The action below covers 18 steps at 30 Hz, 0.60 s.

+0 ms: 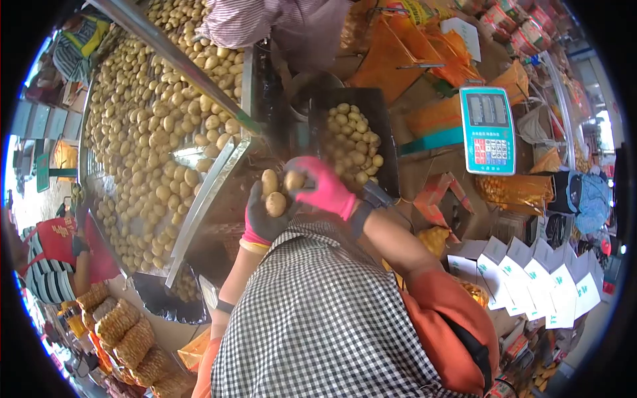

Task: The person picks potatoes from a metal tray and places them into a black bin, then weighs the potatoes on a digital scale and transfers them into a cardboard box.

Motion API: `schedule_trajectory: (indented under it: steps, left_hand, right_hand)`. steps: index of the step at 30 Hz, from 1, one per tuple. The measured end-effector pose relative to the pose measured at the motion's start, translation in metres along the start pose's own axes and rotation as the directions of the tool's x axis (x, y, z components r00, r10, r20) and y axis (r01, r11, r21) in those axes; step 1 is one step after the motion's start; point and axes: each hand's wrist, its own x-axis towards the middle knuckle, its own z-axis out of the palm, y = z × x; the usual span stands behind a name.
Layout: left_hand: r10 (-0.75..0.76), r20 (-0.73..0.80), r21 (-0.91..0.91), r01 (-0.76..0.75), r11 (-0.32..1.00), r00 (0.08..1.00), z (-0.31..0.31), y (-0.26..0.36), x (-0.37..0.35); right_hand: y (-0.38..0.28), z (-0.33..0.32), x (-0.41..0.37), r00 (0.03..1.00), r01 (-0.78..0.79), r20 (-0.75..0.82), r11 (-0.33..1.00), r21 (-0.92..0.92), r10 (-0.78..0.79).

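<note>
My left hand [263, 219], in a grey-and-pink work glove, is closed around a couple of potatoes. One potato [275, 203] lies against the palm and a longer potato [269, 180] sits just above it. Close beside it on the right, my right hand [324, 190] in a pink glove grips another potato [294, 180] between thumb and fingers. Both hands are in front of my checkered apron [312, 298]. Beyond the right hand stands a black bin [388, 126] partly filled with potatoes.
A metal-edged sorting table [211, 199] heaped with potatoes fills the left side. A teal digital scale [488, 131] stands at right, with white boxes [531, 278] below it. A co-worker in a red apron [56, 242] stands at far left. Filled mesh sacks [133, 338] lie lower left.
</note>
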Motion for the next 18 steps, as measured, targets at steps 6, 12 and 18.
schedule_trajectory:
  steps: [6, 12, 18]
  left_hand:
    - [-0.189, 0.045, -0.529, 0.183, 0.829, 0.981, -0.042, -0.013, 0.011]
    - [0.053, 0.046, 0.088, -0.057, 0.994, 0.998, -0.018, -0.005, 0.012]
    - [0.121, 0.047, 0.031, -0.123, 0.992, 0.991, -0.061, -0.035, 0.035]
  right_hand:
    - [0.014, -0.019, -0.011, 0.978, -0.195, 0.072, 0.981, 0.009, 0.194]
    - [-0.018, 0.028, -0.026, 0.862, -0.483, 0.032, 0.8, 0.357, 0.507]
    - [0.01, 0.028, -0.023, 0.795, -0.541, 0.102, 0.624, 0.563, 0.598]
